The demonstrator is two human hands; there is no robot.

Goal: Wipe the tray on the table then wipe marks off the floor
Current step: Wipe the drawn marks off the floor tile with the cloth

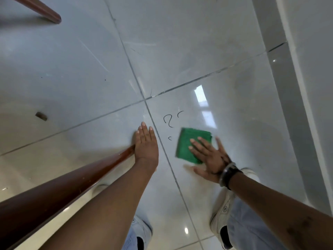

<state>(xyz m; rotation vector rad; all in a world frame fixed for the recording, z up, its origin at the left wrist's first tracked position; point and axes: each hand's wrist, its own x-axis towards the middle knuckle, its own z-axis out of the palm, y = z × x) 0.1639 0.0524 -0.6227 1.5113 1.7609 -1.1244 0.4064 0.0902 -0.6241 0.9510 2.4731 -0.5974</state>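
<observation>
Black pen marks (168,121) curl across the glossy grey floor tile (234,105) just right of a grout cross. A folded green cloth (187,143) lies flat on the tile below and right of the marks. My right hand (209,156), with a dark watch on the wrist, presses on the cloth with fingers spread. My left hand (146,141) rests flat on the floor left of the grout line, fingers together, holding nothing. The tray is not in view.
A brown table leg (72,183) slants from the lower left to the floor beside my left hand; another leg (45,12) shows at the top left. My white shoes (223,210) stand below. A white wall base (297,87) runs along the right. A small brown scrap (41,116) lies on the left.
</observation>
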